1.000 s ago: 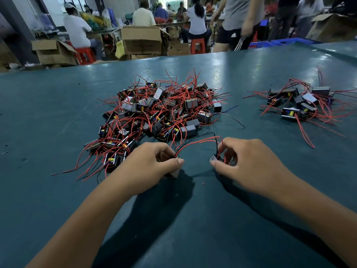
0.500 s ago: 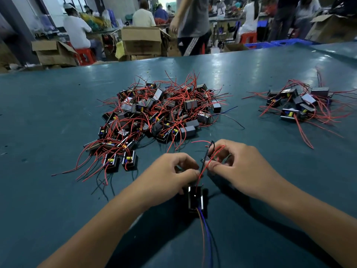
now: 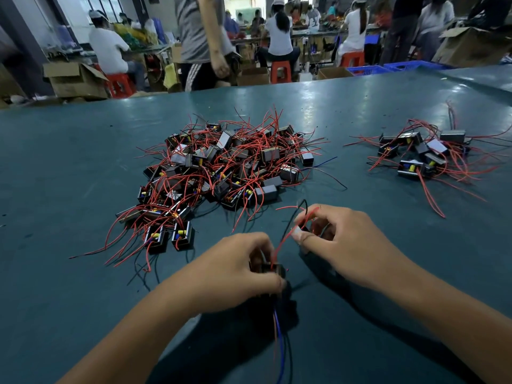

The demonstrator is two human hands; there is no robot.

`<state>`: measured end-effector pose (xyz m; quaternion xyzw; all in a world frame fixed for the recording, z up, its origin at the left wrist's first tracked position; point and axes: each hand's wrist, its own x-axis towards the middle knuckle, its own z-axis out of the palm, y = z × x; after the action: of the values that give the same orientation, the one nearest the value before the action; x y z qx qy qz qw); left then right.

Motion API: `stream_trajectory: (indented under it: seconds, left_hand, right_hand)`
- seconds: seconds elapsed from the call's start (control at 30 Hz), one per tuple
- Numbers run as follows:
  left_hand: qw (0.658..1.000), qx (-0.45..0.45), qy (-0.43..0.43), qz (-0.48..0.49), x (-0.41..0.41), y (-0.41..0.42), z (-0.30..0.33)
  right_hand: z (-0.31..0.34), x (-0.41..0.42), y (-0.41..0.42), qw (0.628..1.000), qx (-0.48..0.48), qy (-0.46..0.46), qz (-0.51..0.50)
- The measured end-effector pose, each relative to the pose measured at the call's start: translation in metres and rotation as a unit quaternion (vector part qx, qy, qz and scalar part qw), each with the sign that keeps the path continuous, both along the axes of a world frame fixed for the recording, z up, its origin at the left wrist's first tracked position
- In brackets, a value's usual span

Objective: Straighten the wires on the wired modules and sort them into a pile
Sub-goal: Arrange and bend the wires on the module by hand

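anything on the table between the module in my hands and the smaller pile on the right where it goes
Nothing visible. The module, gripped by the left hand, has bare green table between it and the smaller pile; only that pile's stray red wires trail toward it.

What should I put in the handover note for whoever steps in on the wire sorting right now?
Left hand: grips one black module just above the table.
Right hand: pinches that module's red wire, pulled up and to the right; more of its wires, blue and red, hang down toward the camera.
Big tangled pile, centre: unsorted, most of the stock.
Small pile, far right: apparently the sorted ones, only a handful.
Left to do: finish straightening this module's wires, probably add it to the small pile, then work through the big one.
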<state>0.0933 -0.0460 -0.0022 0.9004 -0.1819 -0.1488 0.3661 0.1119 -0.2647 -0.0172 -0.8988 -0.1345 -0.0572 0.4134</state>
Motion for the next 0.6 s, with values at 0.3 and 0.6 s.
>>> stream_trajectory:
  seconds: [0.3, 0.6]
  left_hand:
    - [0.941, -0.307, 0.056, 0.134, 0.011, -0.002, -0.002]
    - [0.901, -0.411, 0.076, 0.116, 0.008, -0.018, -0.011]
  right_hand:
    - [0.005, -0.009, 0.015, 0.977, 0.179, 0.093, 0.063]
    - [0.004, -0.012, 0.016, 0.949, 0.271, 0.146, 0.072]
